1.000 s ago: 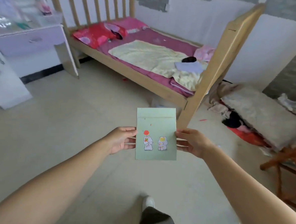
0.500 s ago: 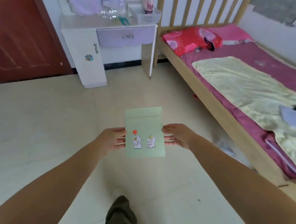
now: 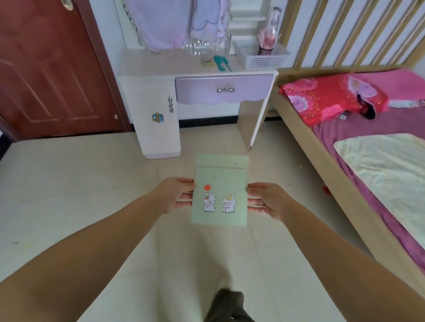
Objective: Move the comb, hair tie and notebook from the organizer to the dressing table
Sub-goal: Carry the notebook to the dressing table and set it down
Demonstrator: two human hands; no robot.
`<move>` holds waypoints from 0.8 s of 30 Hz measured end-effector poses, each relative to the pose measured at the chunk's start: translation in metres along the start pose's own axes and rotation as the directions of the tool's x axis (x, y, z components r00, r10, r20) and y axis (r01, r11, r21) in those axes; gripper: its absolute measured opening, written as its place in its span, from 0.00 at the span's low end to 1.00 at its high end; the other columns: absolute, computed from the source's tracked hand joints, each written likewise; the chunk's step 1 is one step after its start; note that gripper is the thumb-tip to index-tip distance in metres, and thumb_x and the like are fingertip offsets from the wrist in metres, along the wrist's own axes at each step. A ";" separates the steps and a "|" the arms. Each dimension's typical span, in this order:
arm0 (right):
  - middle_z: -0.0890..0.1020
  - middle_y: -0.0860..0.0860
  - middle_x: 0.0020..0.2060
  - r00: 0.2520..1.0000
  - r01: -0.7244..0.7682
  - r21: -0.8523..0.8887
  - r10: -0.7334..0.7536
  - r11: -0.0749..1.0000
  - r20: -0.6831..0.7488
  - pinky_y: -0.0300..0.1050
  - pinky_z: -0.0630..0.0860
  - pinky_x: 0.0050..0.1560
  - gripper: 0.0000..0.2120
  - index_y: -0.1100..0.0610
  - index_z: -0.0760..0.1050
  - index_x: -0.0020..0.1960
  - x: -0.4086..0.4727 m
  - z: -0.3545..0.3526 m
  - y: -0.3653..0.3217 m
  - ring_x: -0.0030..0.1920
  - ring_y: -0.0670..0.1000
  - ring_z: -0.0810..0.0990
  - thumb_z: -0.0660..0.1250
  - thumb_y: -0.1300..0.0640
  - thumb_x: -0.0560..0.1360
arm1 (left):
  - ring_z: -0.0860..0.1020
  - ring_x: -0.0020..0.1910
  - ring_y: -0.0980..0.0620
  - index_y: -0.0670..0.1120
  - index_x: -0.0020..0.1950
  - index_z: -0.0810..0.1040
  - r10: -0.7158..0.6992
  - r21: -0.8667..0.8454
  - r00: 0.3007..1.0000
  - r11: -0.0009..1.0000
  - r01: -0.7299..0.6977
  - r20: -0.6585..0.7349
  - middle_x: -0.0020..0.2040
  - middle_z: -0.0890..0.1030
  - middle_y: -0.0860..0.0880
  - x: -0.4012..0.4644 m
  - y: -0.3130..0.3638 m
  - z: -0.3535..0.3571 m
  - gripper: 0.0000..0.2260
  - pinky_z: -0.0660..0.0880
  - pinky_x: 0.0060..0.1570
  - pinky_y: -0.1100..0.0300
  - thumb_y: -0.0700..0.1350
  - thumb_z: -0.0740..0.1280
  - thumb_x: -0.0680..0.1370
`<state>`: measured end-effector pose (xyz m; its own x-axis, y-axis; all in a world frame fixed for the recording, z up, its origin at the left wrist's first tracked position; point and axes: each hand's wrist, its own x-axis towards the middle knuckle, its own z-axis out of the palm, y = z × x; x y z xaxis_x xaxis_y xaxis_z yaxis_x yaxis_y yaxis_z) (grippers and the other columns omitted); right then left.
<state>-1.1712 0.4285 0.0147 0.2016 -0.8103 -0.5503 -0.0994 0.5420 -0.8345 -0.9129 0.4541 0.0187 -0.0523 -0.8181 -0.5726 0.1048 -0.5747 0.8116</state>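
Note:
A pale green notebook (image 3: 221,190) with two white rabbits on its cover is held flat in front of me above the floor. My left hand (image 3: 173,195) grips its left edge and my right hand (image 3: 268,201) grips its right edge. Straight ahead stands the white dressing table (image 3: 162,63) with a lilac drawer. On its top lies a teal comb (image 3: 222,62), next to a small glass. A white basket organizer (image 3: 263,58) sits at the table's right end with pink items standing in it. I cannot make out a hair tie.
A dark red door (image 3: 43,58) is at the left. A wooden bed (image 3: 335,168) with a purple sheet, red pillow and yellow blanket runs along the right. Lilac cloth (image 3: 170,14) hangs over the mirror. Tiled floor lies between me and the table; my leg (image 3: 229,313) shows below.
The view has swung left from the bed's foot toward the dressing table, which is now closer and centred. Both hands keep the same hold on the notebook.

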 end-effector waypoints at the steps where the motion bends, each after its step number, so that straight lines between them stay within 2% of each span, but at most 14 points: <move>1: 0.86 0.51 0.35 1.000 0.002 -0.011 -0.002 1.000 0.001 0.43 0.81 0.37 0.10 0.60 0.77 0.54 0.024 -0.006 -0.015 0.35 0.49 0.85 0.67 0.65 0.73 | 0.82 0.47 0.48 0.44 0.57 0.76 0.002 -0.006 1.000 1.000 -0.002 -0.007 0.48 0.83 0.47 0.024 0.015 0.001 0.10 0.78 0.41 0.56 0.39 0.66 0.76; 7: 0.87 0.51 0.34 0.999 -0.005 -0.045 0.007 0.999 0.034 0.44 0.81 0.37 0.08 0.59 0.77 0.51 0.169 -0.035 -0.125 0.36 0.49 0.86 0.69 0.65 0.72 | 0.80 0.52 0.46 0.42 0.61 0.77 0.004 -0.034 0.996 0.999 -0.007 -0.089 0.57 0.82 0.43 0.160 0.115 -0.003 0.14 0.78 0.45 0.55 0.38 0.66 0.76; 9: 0.86 0.51 0.33 0.999 -0.008 -0.076 0.011 0.997 0.050 0.43 0.81 0.36 0.08 0.60 0.77 0.52 0.215 -0.037 -0.167 0.35 0.48 0.85 0.68 0.65 0.73 | 0.81 0.51 0.46 0.42 0.60 0.77 0.009 -0.055 0.992 0.998 -0.016 -0.126 0.55 0.82 0.42 0.197 0.148 -0.013 0.13 0.79 0.46 0.55 0.38 0.66 0.76; 12: 0.86 0.53 0.37 0.997 -0.013 -0.119 0.022 0.993 0.077 0.43 0.81 0.33 0.07 0.59 0.76 0.50 0.281 -0.026 -0.220 0.37 0.50 0.86 0.67 0.65 0.73 | 0.81 0.47 0.47 0.41 0.59 0.77 0.012 -0.095 0.984 0.995 -0.030 -0.180 0.50 0.83 0.43 0.246 0.188 -0.035 0.12 0.79 0.46 0.54 0.39 0.67 0.76; 17: 0.86 0.51 0.34 0.989 -0.008 -0.166 0.033 0.986 0.147 0.42 0.80 0.31 0.06 0.58 0.76 0.49 0.396 0.008 -0.285 0.34 0.48 0.86 0.66 0.66 0.74 | 0.81 0.44 0.49 0.41 0.57 0.78 0.012 -0.108 0.976 0.994 -0.036 -0.218 0.45 0.82 0.45 0.341 0.251 -0.090 0.10 0.78 0.47 0.54 0.38 0.65 0.76; 21: 0.85 0.56 0.44 0.993 -0.001 -0.147 0.018 0.989 0.116 0.44 0.81 0.38 0.11 0.61 0.76 0.56 0.486 0.028 -0.333 0.41 0.51 0.85 0.66 0.65 0.74 | 0.80 0.43 0.48 0.40 0.56 0.78 0.016 -0.084 0.977 0.996 -0.035 -0.213 0.44 0.82 0.45 0.425 0.311 -0.132 0.09 0.78 0.45 0.55 0.37 0.65 0.76; 24: 0.84 0.56 0.46 0.997 0.002 -0.160 0.009 0.987 0.070 0.45 0.80 0.40 0.11 0.62 0.76 0.56 0.540 0.038 -0.372 0.44 0.53 0.84 0.65 0.65 0.74 | 0.80 0.43 0.48 0.40 0.55 0.78 0.028 -0.007 0.982 1.000 -0.029 -0.184 0.45 0.82 0.44 0.479 0.358 -0.153 0.09 0.78 0.47 0.55 0.38 0.65 0.76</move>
<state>-0.9882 -0.2017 0.0288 0.2686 -0.7875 -0.5546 -0.2532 0.4978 -0.8295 -0.7481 -0.1407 0.0172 0.1345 -0.8164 -0.5616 0.1132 -0.5504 0.8272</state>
